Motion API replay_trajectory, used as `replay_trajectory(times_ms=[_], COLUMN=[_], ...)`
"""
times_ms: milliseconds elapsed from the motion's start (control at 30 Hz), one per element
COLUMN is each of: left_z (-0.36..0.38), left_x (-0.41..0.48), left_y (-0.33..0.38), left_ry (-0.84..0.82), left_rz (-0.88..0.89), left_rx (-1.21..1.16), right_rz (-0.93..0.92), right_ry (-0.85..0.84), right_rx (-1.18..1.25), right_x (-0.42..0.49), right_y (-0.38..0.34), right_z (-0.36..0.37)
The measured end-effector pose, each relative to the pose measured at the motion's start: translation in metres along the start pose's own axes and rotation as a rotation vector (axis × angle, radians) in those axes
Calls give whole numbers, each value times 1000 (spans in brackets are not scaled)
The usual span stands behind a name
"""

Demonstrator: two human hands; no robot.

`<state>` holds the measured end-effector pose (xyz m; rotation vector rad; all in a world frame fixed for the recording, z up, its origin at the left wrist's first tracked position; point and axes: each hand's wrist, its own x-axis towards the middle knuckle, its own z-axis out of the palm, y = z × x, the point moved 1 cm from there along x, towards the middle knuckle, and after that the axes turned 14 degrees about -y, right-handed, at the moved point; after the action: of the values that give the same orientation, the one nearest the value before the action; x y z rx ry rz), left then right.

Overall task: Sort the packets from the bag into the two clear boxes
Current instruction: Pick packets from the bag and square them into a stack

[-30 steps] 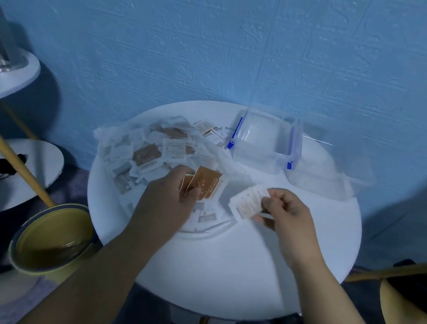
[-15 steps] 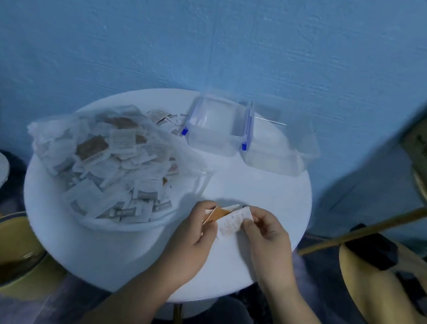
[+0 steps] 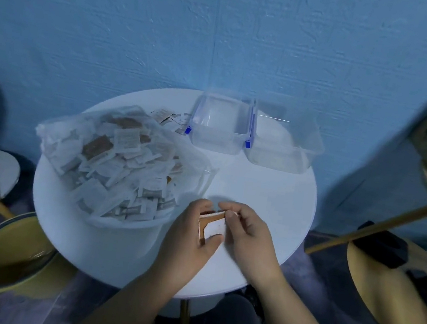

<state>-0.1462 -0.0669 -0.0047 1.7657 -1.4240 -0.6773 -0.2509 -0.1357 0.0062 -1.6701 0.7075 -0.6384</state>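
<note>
Head view: two hands meet over the desk (image 3: 270, 197), just to the right of the bag (image 3: 114, 159), on its near side.
Bag: it is clear and soft. It lies on the desk, stuffed with little white and brown packets.
In the hands: the held packets (image 3: 214, 226) are a small bunch with a brown one and a white one showing. They are up off the desk, just right of the bag's near corner.
Grip, left hand (image 3: 191, 230): it is curled round the bunch, with the thumb pressed on the white packet.
Grip, right hand (image 3: 248, 235): it pinches the top edge of the bunch between thumb and finger.
Boxes: two clear ones sit side by side, past the bag and to its right, well apart from the hands. The left box (image 3: 219, 124) looks empty. I cannot tell if anything is in the right box (image 3: 283, 141).
Behind the bag: a few loose packets (image 3: 169, 117) lie on the desk, between the bag and the left box.
Step now: I think the hands are pulling the brown and white packets apart to see which kind is which.
Next move: each kind should be carried away from the bag and dropped in its own box. The packets are thin and could slip, so the pinch must be firm.
How far: this looks like the start, as the bag is very full.
</note>
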Motion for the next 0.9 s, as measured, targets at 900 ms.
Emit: replay_trajectory(times_ms=[900], left_z=[0], left_x=[7], left_y=[-1], left_ry=[-27], left_rz=[-3], left_rx=[309], right_rz=[-130], right_ry=[-305], right_rx=[-577], right_x=[2], right_y=[8], right_z=[-26])
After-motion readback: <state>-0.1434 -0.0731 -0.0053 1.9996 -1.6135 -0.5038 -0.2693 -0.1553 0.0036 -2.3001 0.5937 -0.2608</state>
